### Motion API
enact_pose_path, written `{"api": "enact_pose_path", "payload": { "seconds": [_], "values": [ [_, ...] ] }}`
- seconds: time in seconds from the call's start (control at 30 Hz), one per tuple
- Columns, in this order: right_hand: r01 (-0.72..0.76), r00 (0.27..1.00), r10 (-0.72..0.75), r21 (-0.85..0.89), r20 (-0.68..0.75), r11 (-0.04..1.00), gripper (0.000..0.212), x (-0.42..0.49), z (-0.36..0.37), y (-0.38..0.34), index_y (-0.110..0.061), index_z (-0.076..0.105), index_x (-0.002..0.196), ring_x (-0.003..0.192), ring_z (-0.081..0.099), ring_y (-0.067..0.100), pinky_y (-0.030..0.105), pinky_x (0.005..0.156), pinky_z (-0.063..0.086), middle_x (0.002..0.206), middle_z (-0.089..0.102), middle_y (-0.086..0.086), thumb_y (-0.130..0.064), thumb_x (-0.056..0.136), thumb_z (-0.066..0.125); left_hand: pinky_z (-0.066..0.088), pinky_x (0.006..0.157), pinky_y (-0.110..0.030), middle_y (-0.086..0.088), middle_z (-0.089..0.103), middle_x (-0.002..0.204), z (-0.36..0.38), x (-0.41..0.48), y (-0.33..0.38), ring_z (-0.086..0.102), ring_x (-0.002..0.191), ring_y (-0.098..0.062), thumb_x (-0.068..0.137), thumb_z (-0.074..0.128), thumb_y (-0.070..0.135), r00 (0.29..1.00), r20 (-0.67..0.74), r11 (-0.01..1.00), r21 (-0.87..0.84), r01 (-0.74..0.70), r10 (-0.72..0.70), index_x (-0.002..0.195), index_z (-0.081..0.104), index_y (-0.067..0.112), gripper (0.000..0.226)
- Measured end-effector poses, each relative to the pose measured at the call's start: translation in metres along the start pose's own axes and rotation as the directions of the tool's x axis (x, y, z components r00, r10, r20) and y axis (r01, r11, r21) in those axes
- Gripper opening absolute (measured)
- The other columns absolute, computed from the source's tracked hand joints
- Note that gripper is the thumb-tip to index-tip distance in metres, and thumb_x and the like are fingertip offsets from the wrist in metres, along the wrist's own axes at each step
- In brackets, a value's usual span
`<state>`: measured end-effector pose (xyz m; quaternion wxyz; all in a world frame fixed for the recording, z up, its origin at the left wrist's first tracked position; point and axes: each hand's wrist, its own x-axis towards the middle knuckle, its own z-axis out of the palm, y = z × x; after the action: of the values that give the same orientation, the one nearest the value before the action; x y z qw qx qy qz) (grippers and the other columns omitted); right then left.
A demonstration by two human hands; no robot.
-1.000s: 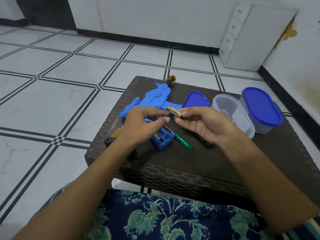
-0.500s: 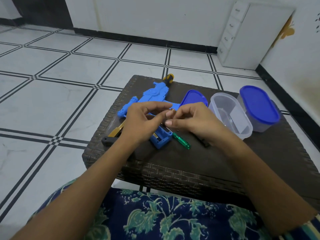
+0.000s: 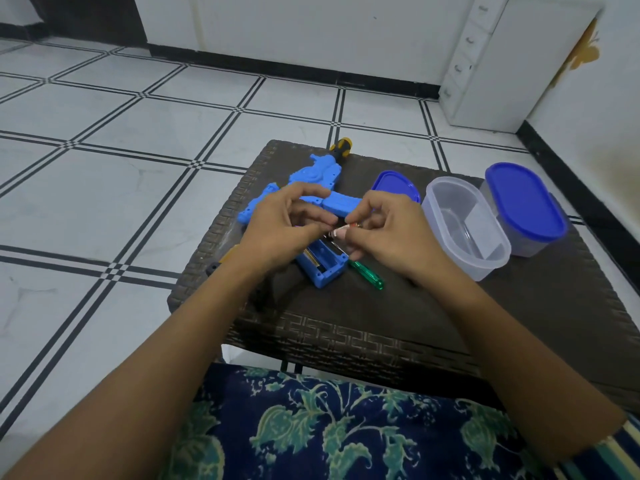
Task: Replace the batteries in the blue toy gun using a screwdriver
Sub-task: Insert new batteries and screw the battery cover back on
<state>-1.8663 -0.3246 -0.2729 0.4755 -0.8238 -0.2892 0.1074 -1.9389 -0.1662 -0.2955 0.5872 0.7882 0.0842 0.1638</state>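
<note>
Pinching a battery (image 3: 342, 231), label too blurred to read, in the right grip (image 3: 391, 233), lower than before, just over the blue toy gun (image 3: 341, 204) on the desk (image 3: 450, 306); curling the left grip (image 3: 280, 226) alongside, hold unclear.

1 head-worn camera looks forward and down, close over the low table (image 3: 329, 313).

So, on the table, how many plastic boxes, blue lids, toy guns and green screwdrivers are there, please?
Plastic boxes: 2, the open box and the closed box
Blue lids: 2, the loose lid and the fitted lid
Toy gun: 1
Green screwdriver: 1
Total: 6
</note>
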Motion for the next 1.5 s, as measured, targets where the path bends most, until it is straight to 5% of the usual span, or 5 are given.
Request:
{"api": "enact_pose_path", "payload": {
  "seconds": [0.17, 0.5, 0.9, 1.27, 1.5],
  "values": [
    [0.069, 0.997, -0.052, -0.297, 0.063, 0.952, 0.017, -0.001, 0.006, 0.004, -0.018, 0.07, 0.076, 0.061, 0.06, 0.006, 0.018, 0.058, 0.048, 0.066, 0.068, -0.001, -0.028, 0.074, 0.084, 0.049, 0.084, -0.026, 0.0, 0.071, 0.097, -0.015, 0.005, -0.012, 0.063, 0.091, -0.014, 0.074, 0.057, 0.001, 0.995, -0.074, 0.835, 0.551, -0.016, 0.068, 0.096, 0.072, 0.019, 0.031],
    [0.327, 0.92, -0.376, -0.754, 0.116, 0.569, 0.013, -0.022, 0.044, -0.009, -0.007, 0.062, 0.08, 0.08, 0.056, 0.027, 0.032, 0.052, 0.033, 0.077, 0.054, 0.008, -0.017, 0.085, 0.069, 0.035, 0.083, -0.015, 0.005, 0.065, 0.112, -0.02, 0.007, -0.011, 0.054, 0.097, -0.005, 0.077, 0.069, 0.008, 0.999, -0.007, 0.854, 0.52, 0.031, -0.033, 0.109, 0.069, 0.02, 0.034],
    [0.019, 0.987, 0.053, -0.432, 0.154, 0.902, 0.018, -0.006, 0.021, 0.001, -0.02, 0.071, 0.097, 0.08, 0.061, 0.015, 0.032, 0.07, 0.052, 0.089, 0.067, 0.001, -0.032, 0.083, 0.075, 0.032, 0.104, -0.034, -0.003, 0.029, 0.133, -0.009, 0.014, -0.011, 0.027, 0.126, -0.024, 0.067, 0.079, 0.02, 0.964, -0.154, 0.803, 0.533, 0.267, -0.218, 0.123, 0.053, 0.028, 0.062],
    [0.098, 0.995, -0.083, -0.717, 0.055, 0.69, 0.017, -0.017, 0.042, -0.023, -0.013, 0.06, 0.09, 0.08, 0.053, 0.024, 0.034, 0.066, 0.046, 0.09, 0.059, 0.005, -0.03, 0.09, 0.06, 0.031, 0.105, -0.035, -0.002, 0.026, 0.134, -0.008, 0.015, -0.011, 0.023, 0.127, -0.024, 0.069, 0.077, 0.019, 0.96, -0.146, 0.803, 0.526, 0.28, -0.239, 0.124, 0.052, 0.029, 0.061],
    [0.003, 0.999, -0.02, -0.539, -0.026, 0.842, 0.022, -0.003, 0.045, -0.007, -0.016, 0.062, 0.076, 0.079, 0.06, 0.02, 0.035, 0.066, 0.052, 0.08, 0.064, -0.001, -0.034, 0.082, 0.075, 0.03, 0.102, -0.032, -0.002, 0.023, 0.137, -0.003, 0.023, -0.007, 0.022, 0.13, -0.025, 0.073, 0.072, 0.014, 0.936, -0.194, 0.767, 0.536, 0.353, -0.295, 0.126, 0.048, 0.031, 0.06]
  ]
}}
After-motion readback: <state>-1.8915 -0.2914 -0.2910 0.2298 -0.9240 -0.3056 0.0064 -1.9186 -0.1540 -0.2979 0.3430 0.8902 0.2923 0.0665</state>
